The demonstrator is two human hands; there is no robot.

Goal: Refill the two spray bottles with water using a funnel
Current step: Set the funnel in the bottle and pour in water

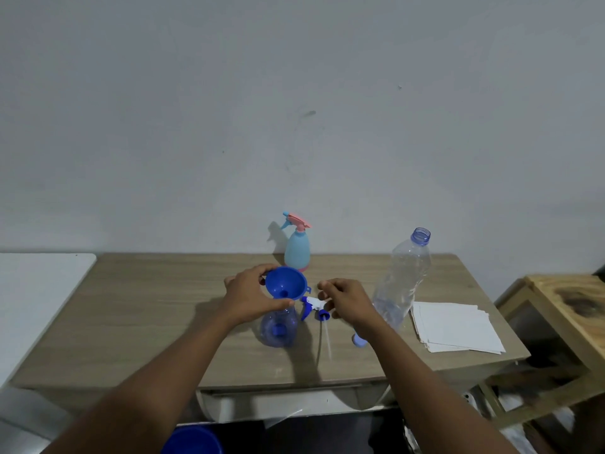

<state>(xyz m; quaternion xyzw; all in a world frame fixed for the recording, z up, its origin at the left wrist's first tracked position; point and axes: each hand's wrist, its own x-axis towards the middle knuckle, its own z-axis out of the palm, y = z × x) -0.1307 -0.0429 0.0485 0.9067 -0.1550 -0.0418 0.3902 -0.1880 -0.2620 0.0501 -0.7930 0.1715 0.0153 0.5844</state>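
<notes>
1. Spray bottles number two on the wooden table (140,316); going from the left, the first thing met is the corner of a white surface (39,290) that butts against the table's left edge.
2. The left hand (252,294) is curled around the rim of a blue funnel (285,283), thumb on the near side and fingers on the far side, gripping it.
3. The funnel sits upright with its spout in the neck of a clear spray bottle (279,326), which stands near the middle of the table with its top off; the neck itself is hidden under the funnel and hand.
4. Behind these, close to the wall, a light blue spray bottle (297,253) stands upright with its pink and blue trigger head still on.
5. Just right of the funnel, a white and blue trigger sprayer head (312,306) lies on the table, its thin dip tube (326,339) pointing toward the near edge.
6. The right hand (347,299) hovers over that sprayer head, fingers loosely bent and holding nothing that can be seen.
7. A small blue cap (358,340) lies partly hidden under the right forearm.
8. Right of the hand, a clear plastic water bottle (404,280) stands uncapped and crumpled, leaning to the right.
9. A stack of white papers (455,326) lies near the table's right edge.
10. A wooden stand (569,306) sits beside the table at far right.
</notes>
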